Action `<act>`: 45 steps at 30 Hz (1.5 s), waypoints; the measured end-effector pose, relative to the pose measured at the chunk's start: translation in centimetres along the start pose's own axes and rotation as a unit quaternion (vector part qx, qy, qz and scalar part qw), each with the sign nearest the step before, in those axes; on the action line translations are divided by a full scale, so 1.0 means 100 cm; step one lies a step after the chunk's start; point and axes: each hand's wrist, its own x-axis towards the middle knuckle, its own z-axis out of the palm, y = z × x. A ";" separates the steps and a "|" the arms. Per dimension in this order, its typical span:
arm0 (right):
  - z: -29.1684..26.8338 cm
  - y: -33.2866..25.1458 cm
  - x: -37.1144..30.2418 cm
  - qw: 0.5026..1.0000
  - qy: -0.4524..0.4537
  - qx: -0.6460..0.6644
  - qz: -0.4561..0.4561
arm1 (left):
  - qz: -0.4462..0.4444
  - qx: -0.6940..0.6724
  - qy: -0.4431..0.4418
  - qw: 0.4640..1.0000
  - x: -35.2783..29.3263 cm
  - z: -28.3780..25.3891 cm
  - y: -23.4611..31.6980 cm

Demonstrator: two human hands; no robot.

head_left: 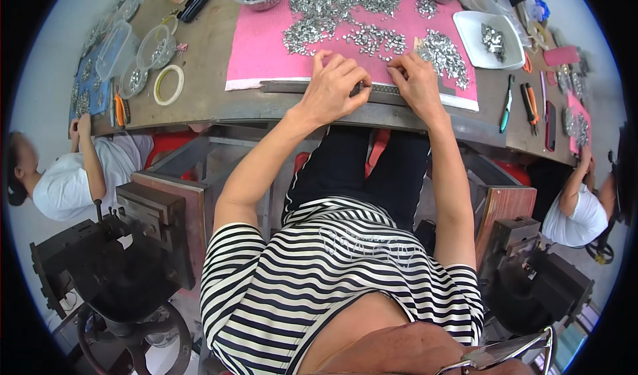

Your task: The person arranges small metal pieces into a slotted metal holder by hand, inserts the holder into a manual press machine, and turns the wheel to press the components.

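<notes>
My left hand (334,89) is closed at the front edge of the pink mat (256,52). Its thumb and fingers bend around a small dark thing that I cannot make out. To its right, my right hand (417,84) has thumb and fingertips together in a pinch beside the loose metal pieces; whatever is in it is too small to name. Beneath both hands a long dark metal strip (282,87) with a row of small slots lies along the mat's near edge. Small silvery metal pieces (319,9) lie in several heaps just beyond my fingers.
A white tray (465,29) of metal pieces stands right of the mat, a clear tub (259,2) at its far left. A tape roll (169,86) lies left; a toothbrush (507,102) and orange-handled pliers (530,102) lie right. People (80,175) work at both sides.
</notes>
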 end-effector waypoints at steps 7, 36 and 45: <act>0.001 0.002 0.000 0.999 -0.034 -0.035 0.012 | 0.000 0.020 -0.005 1.000 -0.002 0.003 0.002; -0.003 -0.012 -0.012 0.995 0.067 -0.054 0.046 | -0.046 0.024 0.031 0.998 -0.005 0.011 0.012; 0.009 -0.003 0.000 0.986 0.039 -0.154 0.049 | 0.047 0.128 -0.020 0.991 0.052 0.036 -0.030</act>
